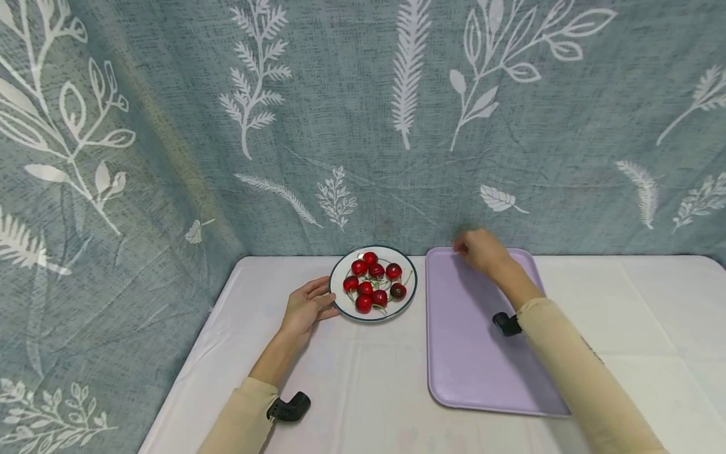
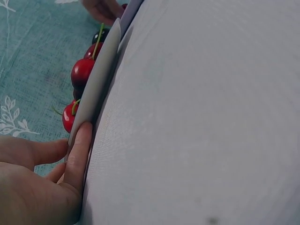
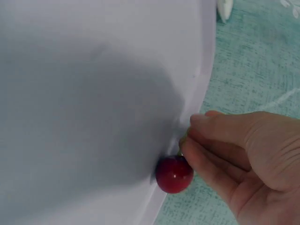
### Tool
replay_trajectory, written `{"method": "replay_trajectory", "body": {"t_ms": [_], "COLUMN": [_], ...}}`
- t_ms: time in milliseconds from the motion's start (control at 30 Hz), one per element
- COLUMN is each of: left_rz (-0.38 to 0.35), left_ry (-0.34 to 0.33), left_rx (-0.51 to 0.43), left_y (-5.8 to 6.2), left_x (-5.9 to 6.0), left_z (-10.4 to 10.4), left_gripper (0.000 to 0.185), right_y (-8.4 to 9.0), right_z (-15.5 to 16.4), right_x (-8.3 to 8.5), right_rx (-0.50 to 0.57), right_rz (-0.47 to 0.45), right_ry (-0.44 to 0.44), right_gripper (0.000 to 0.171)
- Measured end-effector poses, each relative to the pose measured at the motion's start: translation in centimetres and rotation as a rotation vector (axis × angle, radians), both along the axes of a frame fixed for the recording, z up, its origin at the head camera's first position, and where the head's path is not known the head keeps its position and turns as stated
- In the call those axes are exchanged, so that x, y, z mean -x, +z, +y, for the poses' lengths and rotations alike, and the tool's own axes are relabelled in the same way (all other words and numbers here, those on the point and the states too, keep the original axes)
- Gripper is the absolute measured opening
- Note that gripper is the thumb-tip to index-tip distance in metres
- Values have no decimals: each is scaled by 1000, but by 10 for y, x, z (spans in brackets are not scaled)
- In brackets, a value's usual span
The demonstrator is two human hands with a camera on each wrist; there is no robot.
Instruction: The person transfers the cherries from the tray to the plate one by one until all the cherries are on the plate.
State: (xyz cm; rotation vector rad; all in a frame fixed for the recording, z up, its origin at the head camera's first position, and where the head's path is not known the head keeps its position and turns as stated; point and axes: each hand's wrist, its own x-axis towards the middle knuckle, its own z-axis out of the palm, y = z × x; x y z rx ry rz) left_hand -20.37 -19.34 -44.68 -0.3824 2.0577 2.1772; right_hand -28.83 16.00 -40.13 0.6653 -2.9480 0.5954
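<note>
A white plate [image 1: 409, 277] with a dark rim holds several red cherries [image 1: 371, 280] at the table's back centre. My left hand [image 1: 324, 301] lies flat beside it, straight fingers touching the plate's left rim [image 2: 101, 79]; cherries [image 2: 83, 70] show over that rim. To the right lies a lavender tray [image 1: 471, 353]. My right hand [image 1: 460, 247] is at the tray's far left corner. In the right wrist view its fingertips [image 3: 192, 140] pinch the top of one red cherry [image 3: 173, 174], which hangs just at the tray's edge [image 3: 93, 93]. The head view hides that cherry behind the hand.
A white cloth [image 1: 624, 315] covers the table. A grey-green curtain with white leaf prints [image 1: 363, 126] hangs close behind the plate and tray and along the left side. Black wrist mounts [image 1: 507, 323] sit on both sleeves.
</note>
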Motion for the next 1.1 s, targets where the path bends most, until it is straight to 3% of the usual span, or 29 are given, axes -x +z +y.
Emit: {"method": "replay_trajectory", "body": {"t_ms": [233, 500, 1100], "left_rz": [20, 13, -7], "left_ry": [-12, 0, 7], "left_rx": [-11, -6, -10], "left_y": [-2, -1, 2], "left_x": [0, -1, -2], "left_z": [-1, 0, 1], "left_gripper": [50, 50, 50], "right_y": [-6, -8, -12], "right_z": [4, 7, 8], "right_x": [-1, -1, -5], "right_rx": [-104, -109, -126], "right_rz": [72, 18, 11], "right_ry": [30, 14, 29], "right_gripper": [18, 18, 15]}}
